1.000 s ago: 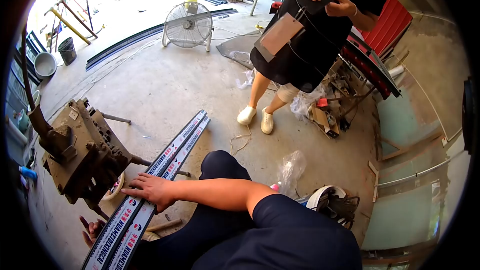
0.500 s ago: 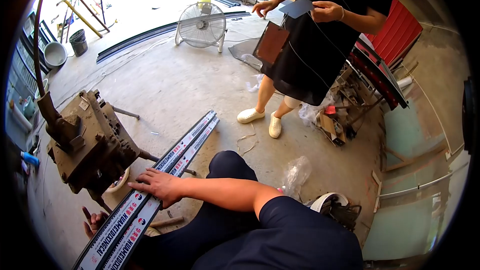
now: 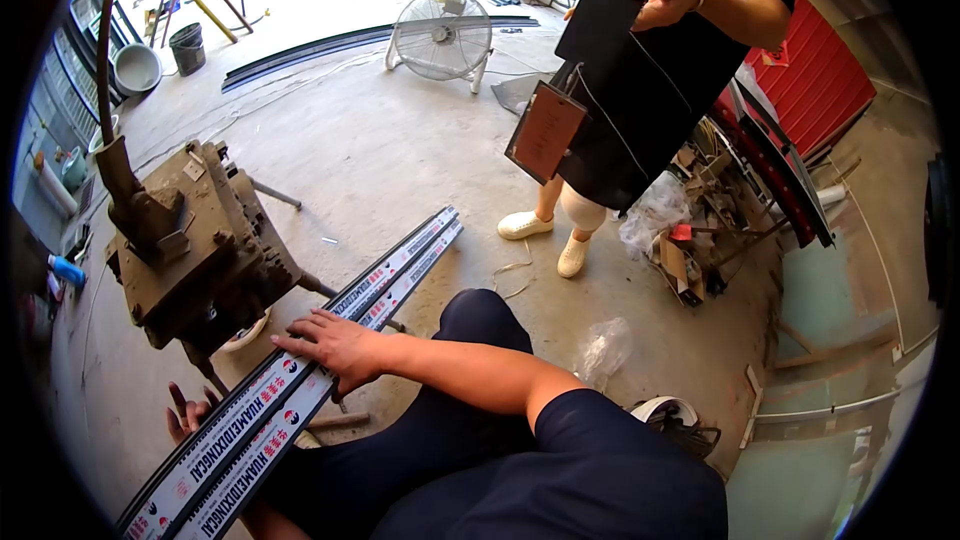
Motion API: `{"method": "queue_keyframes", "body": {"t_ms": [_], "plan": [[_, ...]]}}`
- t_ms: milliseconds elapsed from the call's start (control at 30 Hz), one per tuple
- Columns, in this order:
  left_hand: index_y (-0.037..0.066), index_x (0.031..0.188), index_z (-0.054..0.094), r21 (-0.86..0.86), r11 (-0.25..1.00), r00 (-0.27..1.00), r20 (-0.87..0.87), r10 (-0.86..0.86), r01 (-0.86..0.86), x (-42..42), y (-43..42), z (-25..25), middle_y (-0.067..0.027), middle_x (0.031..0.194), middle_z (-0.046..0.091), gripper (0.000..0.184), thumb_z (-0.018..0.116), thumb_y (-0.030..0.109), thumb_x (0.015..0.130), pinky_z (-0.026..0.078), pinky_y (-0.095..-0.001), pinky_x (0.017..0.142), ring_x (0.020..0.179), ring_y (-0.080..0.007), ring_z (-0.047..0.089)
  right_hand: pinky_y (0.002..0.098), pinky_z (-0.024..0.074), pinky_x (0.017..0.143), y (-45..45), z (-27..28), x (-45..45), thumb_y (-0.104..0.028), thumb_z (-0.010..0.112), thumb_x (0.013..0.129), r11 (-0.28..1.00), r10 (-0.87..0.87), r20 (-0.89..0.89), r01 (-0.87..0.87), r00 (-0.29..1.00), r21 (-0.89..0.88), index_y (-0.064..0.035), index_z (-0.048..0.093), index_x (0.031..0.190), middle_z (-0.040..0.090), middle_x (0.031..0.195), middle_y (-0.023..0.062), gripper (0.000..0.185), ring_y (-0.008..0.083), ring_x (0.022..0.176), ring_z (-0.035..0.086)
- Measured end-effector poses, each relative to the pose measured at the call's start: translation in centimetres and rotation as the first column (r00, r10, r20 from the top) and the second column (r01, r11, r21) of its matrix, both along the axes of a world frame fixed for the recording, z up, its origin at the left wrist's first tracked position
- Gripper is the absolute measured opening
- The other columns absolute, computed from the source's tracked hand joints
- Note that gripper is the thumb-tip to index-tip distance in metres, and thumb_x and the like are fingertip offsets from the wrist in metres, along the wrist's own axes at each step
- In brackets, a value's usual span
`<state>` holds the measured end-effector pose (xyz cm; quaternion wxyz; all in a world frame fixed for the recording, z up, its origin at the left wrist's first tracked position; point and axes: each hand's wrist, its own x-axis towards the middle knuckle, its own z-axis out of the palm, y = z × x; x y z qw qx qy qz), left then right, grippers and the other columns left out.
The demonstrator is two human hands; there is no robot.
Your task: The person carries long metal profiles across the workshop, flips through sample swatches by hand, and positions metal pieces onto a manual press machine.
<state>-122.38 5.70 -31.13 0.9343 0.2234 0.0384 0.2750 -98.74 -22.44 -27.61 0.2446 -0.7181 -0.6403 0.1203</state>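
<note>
Two long metal profiles (image 3: pixel 277 448), wrapped in white printed film with dark edges, lie side by side across my lap and slant up to the right. My right hand (image 3: pixel 340 348) lies across the top of both, its fingers over the far edge and the thumb on the near side. My left hand (image 3: pixel 187 412) shows beyond the far edge of the profiles, low on the left. Its fingers are apart and raised, while the profiles hide the palm. A dirt-caked machine (image 3: pixel 205 240) on legs, with a long lever, stands just left of the profiles.
A person (image 3: pixel 660 90) in black stands ahead, holding a dark flat panel (image 3: pixel 600 15); a brown-faced board (image 3: pixel 547 130) hangs below it. Behind are a floor fan (image 3: pixel 440 35) and long dark profiles (image 3: pixel 330 45). Scrap (image 3: pixel 690 250) and glass sheets (image 3: pixel 840 290) lie right.
My view has shifted, so the scene sits further right. The person's panel has turned from lying flat to upright, and their other hand is now mostly hidden. My right hand keeps its hold.
</note>
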Motion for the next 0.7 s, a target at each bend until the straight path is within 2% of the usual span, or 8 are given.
{"method": "queue_keyframes", "body": {"t_ms": [100,200,267,333,400,567,600,700], "plan": [[-0.002,0.149,0.047,0.051,0.992,0.985,0.123,-0.12,0.115,-0.2,1.5,-1.8,-0.0028,0.074,0.054,0.049,0.039,0.031,0.115,0.037,-0.035,0.122,0.079,-0.0117,0.059,0.0538,0.0236,0.126,-0.6,1.9,0.4,-0.039,0.098,0.059,1.0,0.012,0.095,-0.01,0.995,-0.015,-0.014,0.025,0.166,0.034,0.161,0.0282,0.131,0.0457,0.152,0.03],[-0.002,0.14,0.057,0.031,0.995,0.99,0.105,-0.099,0.097,0.3,0.9,-0.8,-0.002,0.068,0.056,0.044,0.042,0.03,0.114,0.043,-0.0365,0.116,0.068,-0.0137,0.059,0.0514,0.0335,0.122,-4.5,7.3,0.4,-0.032,0.09,0.079,0.865,-0.352,0.183,0.244,0.918,0.437,-0.0132,0.038,0.161,0.039,0.16,0.0224,0.099,0.0417,0.147,0.04],[-0.003,0.138,0.06,-0.003,0.994,0.985,0.133,-0.109,0.11,0.5,0.5,-0.5,-0.0029,0.067,0.058,0.045,0.041,0.031,0.114,0.044,-0.0392,0.116,0.068,-0.0153,0.06,0.0466,0.039,0.117,-10.3,9.0,1.0,-0.021,0.085,0.084,0.449,-0.744,0.018,0.48,0.668,0.754,0.0054,0.045,0.149,0.048,0.147,0.022,0.08,0.036,0.135,0.052],[-0.003,0.139,0.056,-0.032,0.998,0.994,0.094,-0.051,0.055,0.3,0.4,-0.9,0.0015,0.068,0.052,0.042,0.041,0.028,0.114,0.044,-0.0333,0.113,0.067,-0.0111,0.055,0.0443,0.0355,0.119,-15.4,12.1,2.7,-0.011,0.078,0.089,0.03,-0.943,-0.107,0.403,0.314,0.915,0.008,0.046,0.142,0.05,0.143,0.0197,0.065,0.0318,0.135,0.049],[-0.003,0.139,0.056,-0.081,0.996,0.999,-0.026,0.044,-0.046,0.1,0.6,-1.4,0.0022,0.069,0.051,0.042,0.04,0.027,0.114,0.045,-0.0332,0.112,0.067,-0.0101,0.055,0.0469,0.0349,0.117,-19.0,14.3,4.9,-0.022,0.082,0.089,-0.094,-0.928,-0.254,0.489,0.272,0.867,0.0049,0.044,0.146,0.049,0.146,0.0194,0.073,0.0322,0.136,0.049],[-0.002,0.137,0.056,-0.12,0.993,1.0,0.019,0.013,-0.011,0.6,-1.1,1.6,0.0026,0.066,0.055,0.04,0.046,0.027,0.113,0.048,-0.0345,0.108,0.063,-0.0105,0.056,0.0349,0.0424,0.11,-18.3,15.5,10.5,-0.025,0.081,0.095,0.228,-0.467,-0.603,0.747,0.647,0.625,0.0025,0.057,0.136,0.066,0.128,0.011,0.055,0.0186,0.122,0.059],[-0.002,0.137,0.056,-0.125,0.992,0.999,0.027,0.025,-0.022,0.6,-1.3,1.8,0.0025,0.066,0.054,0.039,0.046,0.027,0.113,0.048,-0.0342,0.109,0.063,-0.0108,0.057,0.0322,0.0444,0.107,-17.7,15.2,10.7,-0.024,0.078,0.097,0.312,-0.315,-0.682,0.751,0.66,0.582,0.002,0.06,0.133,0.069,0.122,0.0084,0.048,0.0158,0.117,0.061],[-0.001,0.138,0.053,-0.131,0.991,0.996,0.077,0.049,-0.039,0.4,-2.0,1.7,0.0014,0.072,0.055,0.039,0.047,0.027,0.112,0.046,-0.0328,0.11,0.07,-0.0103,0.058,0.0265,0.0472,0.1,-16.2,14.0,10.6,-0.018,0.072,0.102,0.244,-0.338,-0.717,0.792,0.61,0.56,-0.0013,0.065,0.125,0.073,0.11,0.002,0.029,0.0102,0.105,0.062]]}}
